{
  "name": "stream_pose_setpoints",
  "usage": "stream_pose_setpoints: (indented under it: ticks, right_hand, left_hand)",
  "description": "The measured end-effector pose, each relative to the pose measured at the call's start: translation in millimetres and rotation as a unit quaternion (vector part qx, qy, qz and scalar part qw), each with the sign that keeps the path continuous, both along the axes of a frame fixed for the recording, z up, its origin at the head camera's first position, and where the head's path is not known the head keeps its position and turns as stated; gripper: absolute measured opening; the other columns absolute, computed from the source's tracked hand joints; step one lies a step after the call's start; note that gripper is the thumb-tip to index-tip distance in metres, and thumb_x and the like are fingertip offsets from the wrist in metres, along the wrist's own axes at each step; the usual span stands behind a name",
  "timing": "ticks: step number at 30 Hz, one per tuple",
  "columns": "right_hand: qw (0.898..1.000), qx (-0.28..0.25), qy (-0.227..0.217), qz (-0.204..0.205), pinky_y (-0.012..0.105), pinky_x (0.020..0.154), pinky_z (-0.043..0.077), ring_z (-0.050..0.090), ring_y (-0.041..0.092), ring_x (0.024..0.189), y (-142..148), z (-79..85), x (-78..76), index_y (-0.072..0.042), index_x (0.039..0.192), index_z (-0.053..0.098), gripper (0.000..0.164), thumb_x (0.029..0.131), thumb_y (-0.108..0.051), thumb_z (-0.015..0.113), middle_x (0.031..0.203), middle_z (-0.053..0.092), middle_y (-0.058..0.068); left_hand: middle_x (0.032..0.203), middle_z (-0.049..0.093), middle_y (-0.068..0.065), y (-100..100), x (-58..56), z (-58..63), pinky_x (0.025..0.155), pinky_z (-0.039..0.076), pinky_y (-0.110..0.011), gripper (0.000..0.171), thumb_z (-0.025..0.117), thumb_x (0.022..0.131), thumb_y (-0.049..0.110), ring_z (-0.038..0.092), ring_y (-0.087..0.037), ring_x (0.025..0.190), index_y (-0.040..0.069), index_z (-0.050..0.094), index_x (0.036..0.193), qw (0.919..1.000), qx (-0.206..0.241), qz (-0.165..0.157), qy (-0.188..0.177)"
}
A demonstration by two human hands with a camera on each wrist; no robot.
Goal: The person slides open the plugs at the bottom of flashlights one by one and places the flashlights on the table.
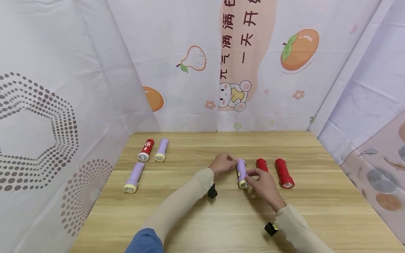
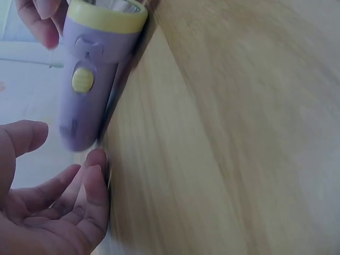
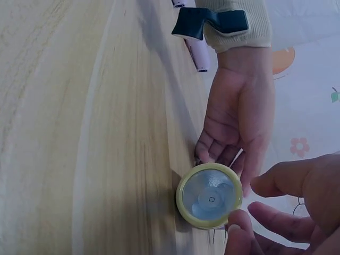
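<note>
A purple flashlight (image 1: 241,170) with a yellow head ring and yellow switch lies on the table between the two hands, lens toward the near side. My left hand (image 1: 223,163) is by its tail end; in the left wrist view the thumb and loosely bent fingers (image 2: 95,186) stand apart, just off the tail. At the lens end is my right hand (image 1: 264,184), its thumb and fingers spread, with one fingertip (image 3: 240,220) right at the yellow rim (image 3: 183,204). A red flashlight (image 1: 262,165) is partly hidden behind the right hand.
Another red flashlight (image 1: 284,174) lies to the right. On the left side are a red flashlight with a white head (image 1: 146,149) and two purple ones, one farther back (image 1: 162,149), one nearer (image 1: 135,176). Printed curtains (image 1: 190,98) border the wooden table (image 1: 221,218).
</note>
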State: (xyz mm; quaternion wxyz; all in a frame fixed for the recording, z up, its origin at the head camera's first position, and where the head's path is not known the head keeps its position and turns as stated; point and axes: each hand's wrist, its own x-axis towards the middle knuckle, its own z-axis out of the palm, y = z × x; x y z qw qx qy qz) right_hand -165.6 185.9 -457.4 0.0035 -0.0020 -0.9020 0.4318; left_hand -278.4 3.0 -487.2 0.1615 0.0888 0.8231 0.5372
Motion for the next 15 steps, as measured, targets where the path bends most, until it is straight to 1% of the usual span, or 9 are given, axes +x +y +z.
stream_pose_setpoints:
  ticks: [4,9,15]
  right_hand:
    - [1.0,-0.001,0.004,0.005,0.03,0.063,0.052,0.064,0.016,0.076,-4,1.6,0.2,-0.004,0.119,0.072,0.028,0.096,-0.019,0.071,0.115,0.071,0.013]
    - [1.0,0.001,0.009,0.007,0.031,0.067,0.052,0.063,0.019,0.081,-9,5.7,0.8,-0.007,0.121,0.071,0.029,0.098,-0.024,0.07,0.116,0.071,0.01]
    - [1.0,-0.01,0.022,0.016,0.031,0.066,0.052,0.063,0.021,0.085,-17,8.7,0.0,-0.005,0.12,0.072,0.029,0.098,-0.023,0.069,0.111,0.072,0.01]
  left_hand:
    - [0.087,0.071,-0.01,-16,0.6,-1.6,0.063,0.056,-0.028,0.019,0.071,0.099,0.029,0.067,-0.018,0.073,0.01,0.07,0.099,1.0,-0.005,-0.003,0.001]
    - [0.088,0.07,-0.01,-34,4.1,0.2,0.062,0.057,-0.03,0.02,0.069,0.1,0.026,0.068,-0.02,0.073,0.005,0.071,0.1,0.9998,-0.003,-0.01,0.016]
    - [0.088,0.07,-0.01,-51,9.8,5.9,0.06,0.056,-0.032,0.025,0.067,0.102,0.026,0.065,-0.02,0.073,0.002,0.072,0.104,0.9993,0.008,-0.02,0.031]
